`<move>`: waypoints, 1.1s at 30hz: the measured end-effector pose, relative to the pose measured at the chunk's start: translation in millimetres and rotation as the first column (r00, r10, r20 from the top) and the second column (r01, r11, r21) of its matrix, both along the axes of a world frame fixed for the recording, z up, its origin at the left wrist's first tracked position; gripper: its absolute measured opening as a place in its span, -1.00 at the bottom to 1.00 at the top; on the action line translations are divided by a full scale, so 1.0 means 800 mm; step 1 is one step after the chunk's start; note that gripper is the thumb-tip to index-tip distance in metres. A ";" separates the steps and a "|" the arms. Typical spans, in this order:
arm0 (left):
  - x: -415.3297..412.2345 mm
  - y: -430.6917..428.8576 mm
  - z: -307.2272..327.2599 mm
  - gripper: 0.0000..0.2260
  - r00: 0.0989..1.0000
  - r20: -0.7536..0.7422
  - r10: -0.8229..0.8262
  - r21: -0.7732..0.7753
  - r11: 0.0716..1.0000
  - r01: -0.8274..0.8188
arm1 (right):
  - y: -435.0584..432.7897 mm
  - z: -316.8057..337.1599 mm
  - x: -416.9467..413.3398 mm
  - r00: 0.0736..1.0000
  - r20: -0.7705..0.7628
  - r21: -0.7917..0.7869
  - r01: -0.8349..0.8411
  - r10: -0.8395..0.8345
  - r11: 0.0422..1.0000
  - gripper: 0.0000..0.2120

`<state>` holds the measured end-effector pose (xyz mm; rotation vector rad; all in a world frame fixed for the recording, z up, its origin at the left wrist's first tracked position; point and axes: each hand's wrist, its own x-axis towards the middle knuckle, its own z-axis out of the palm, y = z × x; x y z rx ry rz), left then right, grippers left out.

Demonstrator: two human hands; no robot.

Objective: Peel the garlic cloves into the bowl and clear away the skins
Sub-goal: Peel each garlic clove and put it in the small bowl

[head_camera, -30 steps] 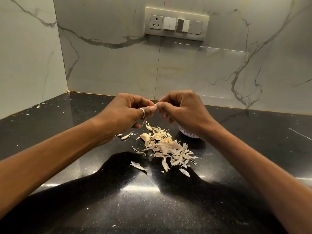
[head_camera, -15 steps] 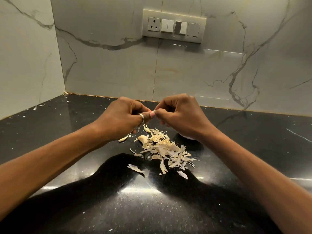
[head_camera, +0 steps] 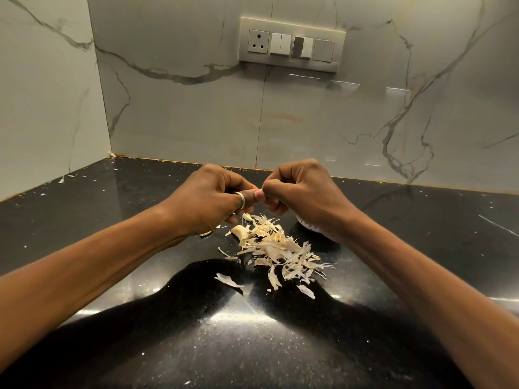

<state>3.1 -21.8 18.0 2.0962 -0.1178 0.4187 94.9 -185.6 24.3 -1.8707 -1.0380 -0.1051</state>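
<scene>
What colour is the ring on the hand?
Silver; the ring shows best in the head view.

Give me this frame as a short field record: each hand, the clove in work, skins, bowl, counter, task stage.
left hand: pinches garlic clove, wears ring
right hand: pinches the same clove
garlic clove: mostly hidden between fingertips
skins: loose pile on counter below hands
loose clove: lies at pile's left edge
bowl: white, mostly hidden behind right hand
counter: black, glossy
stage: peeling; skins not cleared
</scene>
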 end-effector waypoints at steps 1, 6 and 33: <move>0.000 -0.001 0.000 -0.71 1.000 -0.002 0.003 -0.032 0.999 -0.003 | 0.000 0.000 -0.001 1.000 -0.012 0.015 -0.005 0.005 1.000 -0.86; 0.006 0.003 0.001 -0.85 0.999 -0.004 0.044 -0.194 0.980 -0.044 | -0.002 0.009 -0.006 0.992 -0.106 0.110 -0.053 0.065 0.993 -0.88; 0.001 0.002 0.000 -0.84 0.992 0.128 0.005 -0.071 0.997 0.004 | -0.001 0.010 -0.002 0.852 -0.503 0.122 -0.100 0.148 0.988 -0.86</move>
